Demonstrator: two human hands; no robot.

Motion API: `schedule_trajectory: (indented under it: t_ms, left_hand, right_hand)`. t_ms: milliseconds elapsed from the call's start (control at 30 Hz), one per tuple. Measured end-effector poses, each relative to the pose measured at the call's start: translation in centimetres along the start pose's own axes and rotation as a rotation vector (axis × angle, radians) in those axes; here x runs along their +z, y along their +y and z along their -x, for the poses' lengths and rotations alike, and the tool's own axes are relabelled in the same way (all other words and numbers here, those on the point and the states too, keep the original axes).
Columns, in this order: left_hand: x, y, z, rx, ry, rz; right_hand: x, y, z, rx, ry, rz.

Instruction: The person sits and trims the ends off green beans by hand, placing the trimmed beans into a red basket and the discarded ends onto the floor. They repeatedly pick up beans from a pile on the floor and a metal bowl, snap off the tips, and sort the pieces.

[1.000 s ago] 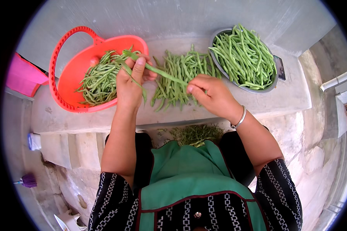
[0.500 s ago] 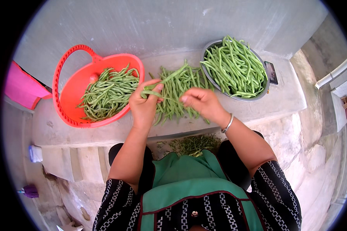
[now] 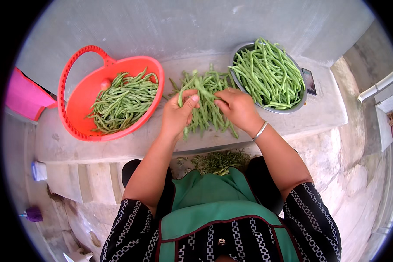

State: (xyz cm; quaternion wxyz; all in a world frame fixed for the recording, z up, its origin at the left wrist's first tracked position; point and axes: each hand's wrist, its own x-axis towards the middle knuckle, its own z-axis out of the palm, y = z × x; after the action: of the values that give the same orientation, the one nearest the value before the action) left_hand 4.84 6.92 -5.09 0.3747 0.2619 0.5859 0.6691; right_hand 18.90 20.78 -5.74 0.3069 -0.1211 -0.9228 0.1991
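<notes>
My left hand [image 3: 177, 114] is closed around several long green beans [image 3: 198, 82], whose far ends stick up beyond the fingers. To its right, my right hand [image 3: 239, 110] pinches with thumb and forefinger at the same green beans. Exactly what the right fingertips grip is partly hidden. Both hands are over a loose pile of green beans [image 3: 205, 118] on the grey concrete ledge [image 3: 113, 150]. A tilted red plastic basket [image 3: 79, 109] with more beans stands to the left. On the right, a grey basin [image 3: 288, 110] is heaped with smoother, brighter beans.
A phone [image 3: 309, 81] lies right of the basin. Behind the ledge rises a grey wall [image 3: 196, 30]. Bean trimmings [image 3: 218, 161] lie below the ledge, between my knees. A pink container [image 3: 27, 97] is at the far left.
My right hand has moved up and slightly right, from pulling near the beans to pinching them. My left hand has shifted right and slightly down, with the beans still in it.
</notes>
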Motion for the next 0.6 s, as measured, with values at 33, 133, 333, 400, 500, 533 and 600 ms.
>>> schedule_trajectory:
  t_ms: [33,133,333,400,500,533,600]
  left_hand:
    - [-0.2,0.4,-0.2,-0.025,0.008,0.005]
    - [-0.8,0.4,-0.3,-0.021,0.011,-0.055]
    - [-2.2,-0.9,-0.4,0.24,0.061,-0.559]
    - [-1.9,-0.5,-0.1,0.286,0.056,-0.667]
    - [-1.3,0.0,0.1,0.274,0.015,-0.743]
    - [-1.3,0.0,0.1,0.264,0.009,-0.786]
    - [-1.0,0.1,0.3,0.346,0.031,-0.872]
  right_hand:
    - [0.1,0.6,-0.2,0.028,-0.005,0.006]
    - [0.3,1.8,-0.7,0.132,0.004,0.062]
    - [-3.1,-1.6,-3.0,-0.105,0.327,-0.075]
    - [-2.1,-2.8,-2.7,-0.231,0.306,0.039]
    - [-1.4,-1.0,-1.6,-0.132,0.075,0.048]
    - [-1.3,-0.8,-1.7,-0.164,0.114,0.073]
    - [-1.6,-0.9,-1.4,-0.153,0.077,0.114]
